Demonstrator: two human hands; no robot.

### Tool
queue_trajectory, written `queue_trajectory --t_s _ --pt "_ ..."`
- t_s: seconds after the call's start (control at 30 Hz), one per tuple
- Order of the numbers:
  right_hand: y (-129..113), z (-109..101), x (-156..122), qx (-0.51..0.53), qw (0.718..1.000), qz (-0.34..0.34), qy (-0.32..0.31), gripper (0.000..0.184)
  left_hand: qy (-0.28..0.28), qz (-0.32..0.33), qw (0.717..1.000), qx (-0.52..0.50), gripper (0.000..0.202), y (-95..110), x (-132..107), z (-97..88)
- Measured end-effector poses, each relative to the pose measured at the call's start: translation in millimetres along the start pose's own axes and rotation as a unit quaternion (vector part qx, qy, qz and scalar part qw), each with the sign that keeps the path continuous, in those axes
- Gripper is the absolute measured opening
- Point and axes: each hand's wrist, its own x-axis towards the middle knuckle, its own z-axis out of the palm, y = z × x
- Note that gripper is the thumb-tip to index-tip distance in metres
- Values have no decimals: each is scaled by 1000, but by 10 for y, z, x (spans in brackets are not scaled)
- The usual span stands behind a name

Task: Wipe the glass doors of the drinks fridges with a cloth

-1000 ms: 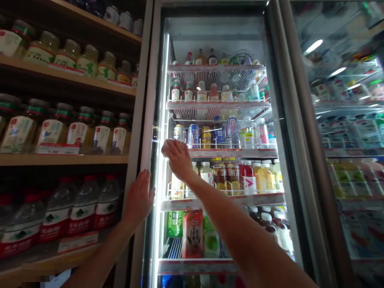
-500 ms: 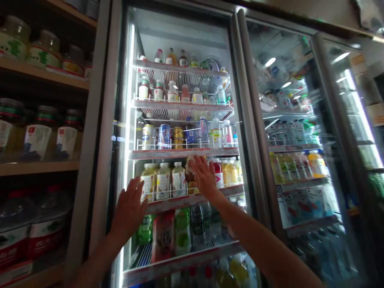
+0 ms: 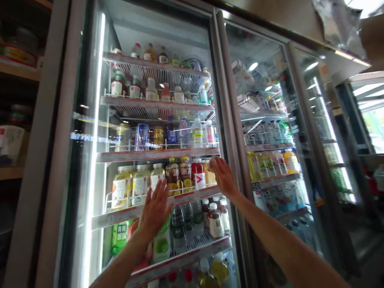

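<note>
My left hand (image 3: 154,208) is open, its fingers stretched out flat at the glass door (image 3: 168,24) of a lit drinks fridge. Behind its fingertips stand bottles with white caps (image 3: 141,184). Up at the door's right side, my right hand (image 3: 223,176) presses a pale, crumpled cloth (image 3: 213,161) to the glass, mostly covered by the fingers. Nearest to it behind the glass is a red bottle (image 3: 199,174), with dark-brown bottles (image 3: 179,174) to the left.
Metal frame posts (image 3: 229,120) divide this door from another glass door (image 3: 267,100) on the right. At the left edge, a wooden shelf (image 3: 12,173) holds jars. Cans (image 3: 141,137) and more bottles fill the fridge's wire shelves.
My right hand has slid right across the glass with the cloth, from mid-door to near the right frame. My left hand has moved right too, and the view has shifted right.
</note>
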Motion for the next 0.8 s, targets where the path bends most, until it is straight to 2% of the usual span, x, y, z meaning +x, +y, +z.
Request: queue_trajectory --t_s 0.13,0.2,0.27,0.37,0.43,0.47,0.53,0.6,0.67,0.73,0.8 --pt "-50 8 -1134 -8 1000 -20 -10 56 -16 -15 1000 -1 58 176 -100 49" --pt "-61 -13 -1373 -20 999 -32 -22 57 -14 -10 1000 0 58 251 -142 62" --pt "-13 -32 -1247 -23 999 -26 -25 57 -5 -4 1000 -4 59 309 -167 78" --pt "74 -21 -800 -15 1000 19 -13 57 -2 -18 1000 -18 61 375 -221 105" --pt "25 -2 -761 -10 999 44 -7 58 -8 -23 999 -34 60 414 -312 116" --pt "-45 -1 -877 -8 999 43 -11 58 -10 -21 999 -41 59 431 -377 117" --pt "-239 -22 -1300 -4 999 17 -33 60 -12 -9 999 -49 57 454 -527 111" --pt "-410 -56 -1716 0 997 -45 -64 58 -13 9 999 -50 56 452 -664 101" --pt "-476 -70 -1828 -2 993 -86 -79 55 -18 24 998 -47 56 428 -750 94" --pt "-443 -47 -1568 -11 994 -79 -76 53 -22 35 998 -41 54 397 -779 92" --pt "-388 -4 -1153 -26 998 -20 -52 53 -22 40 998 -33 53 376 -774 94"
